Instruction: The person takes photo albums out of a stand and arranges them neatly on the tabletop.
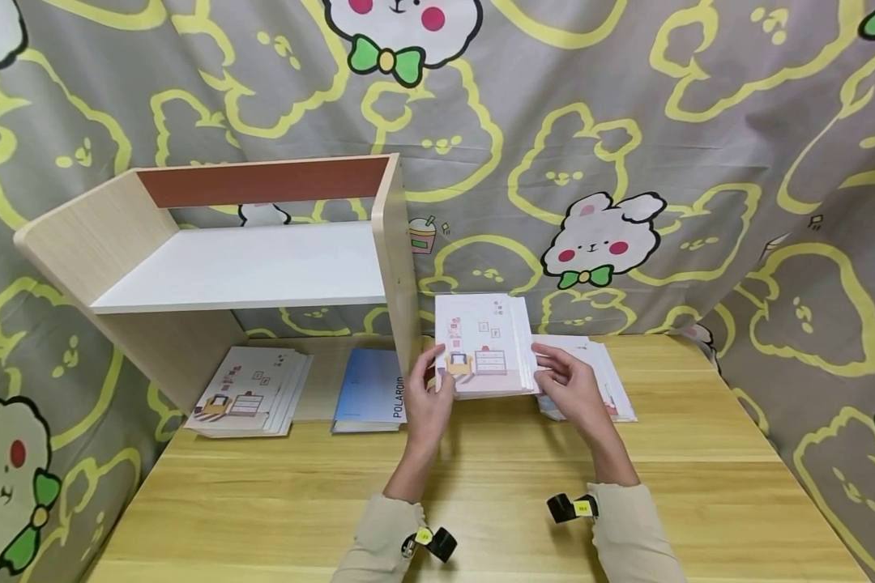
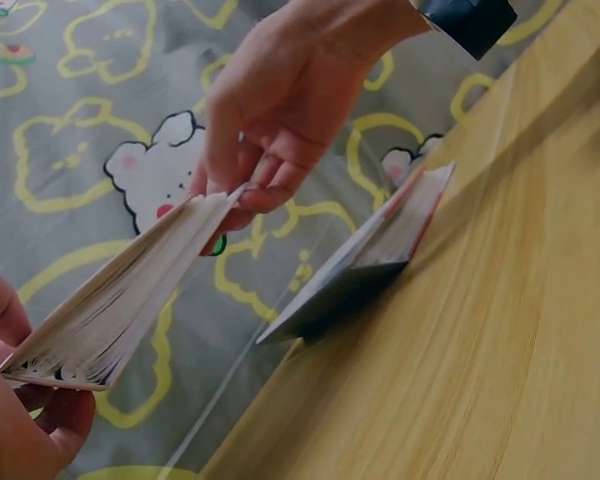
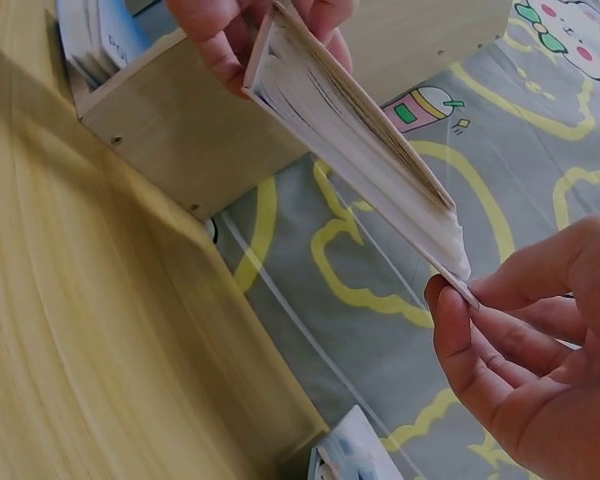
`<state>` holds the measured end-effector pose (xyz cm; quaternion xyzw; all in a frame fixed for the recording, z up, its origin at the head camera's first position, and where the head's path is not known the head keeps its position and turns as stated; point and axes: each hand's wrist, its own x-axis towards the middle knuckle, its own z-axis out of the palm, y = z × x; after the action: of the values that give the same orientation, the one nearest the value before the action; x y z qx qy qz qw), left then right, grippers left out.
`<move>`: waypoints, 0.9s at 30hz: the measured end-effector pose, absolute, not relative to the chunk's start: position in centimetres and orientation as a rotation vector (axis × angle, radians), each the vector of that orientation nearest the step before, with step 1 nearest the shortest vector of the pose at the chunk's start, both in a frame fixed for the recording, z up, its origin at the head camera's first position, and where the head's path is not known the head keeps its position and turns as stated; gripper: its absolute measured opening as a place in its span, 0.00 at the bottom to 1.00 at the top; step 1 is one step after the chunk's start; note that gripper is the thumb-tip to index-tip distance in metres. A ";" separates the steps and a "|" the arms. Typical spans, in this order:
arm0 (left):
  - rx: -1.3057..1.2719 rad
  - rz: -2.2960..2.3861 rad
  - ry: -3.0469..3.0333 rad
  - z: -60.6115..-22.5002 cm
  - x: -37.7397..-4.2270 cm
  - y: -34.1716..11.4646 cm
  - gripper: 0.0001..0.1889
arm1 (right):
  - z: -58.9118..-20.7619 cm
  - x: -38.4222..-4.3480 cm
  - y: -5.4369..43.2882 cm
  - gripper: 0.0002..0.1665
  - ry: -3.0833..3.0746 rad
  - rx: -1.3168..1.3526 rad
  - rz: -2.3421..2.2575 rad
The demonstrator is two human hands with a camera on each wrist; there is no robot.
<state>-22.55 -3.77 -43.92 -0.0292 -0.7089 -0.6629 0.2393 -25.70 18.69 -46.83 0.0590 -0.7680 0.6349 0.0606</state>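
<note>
Both hands hold up a white book (image 1: 477, 344) whose cover shows a drawn room with a yellow chair and drawers. My left hand (image 1: 430, 398) grips its left edge, thumb on the cover and fingers beneath. With thumb and fingers, my right hand (image 1: 572, 385) pinches the right edge. In the right wrist view the book's pages (image 3: 350, 120) spread into a wedge, and the right hand (image 3: 535, 345) pinches the edge of one cover. Behind the right hand, another white book (image 1: 603, 376) lies on the table, partly hidden.
A wooden shelf unit (image 1: 241, 263) with a white board stands at the left. Under it lie a similar white book (image 1: 251, 393) and a blue book marked POLAROID (image 1: 370, 389). A patterned curtain (image 1: 700, 162) hangs behind the wooden table (image 1: 496, 502).
</note>
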 end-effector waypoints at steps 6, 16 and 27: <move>-0.041 -1.816 -1.959 -45.9 -23.8 -3.8 0.23 | -47.4 -26.0 18.5 0.28 -2.342 0.174 1.914; -0.018 -1.874 -1.956 -48.7 -24.7 -4.2 0.24 | -47.9 -26.1 18.5 0.28 -2.373 0.186 1.906; 0.058 -1.925 -1.931 -49.7 -23.9 -4.2 0.23 | -48.5 -26.2 18.3 0.27 -2.473 0.184 1.901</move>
<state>-23.90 -4.17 -49.68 0.0210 -0.6930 -0.6907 0.2057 -26.23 18.32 -48.48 0.0589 -0.7915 0.6083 0.0085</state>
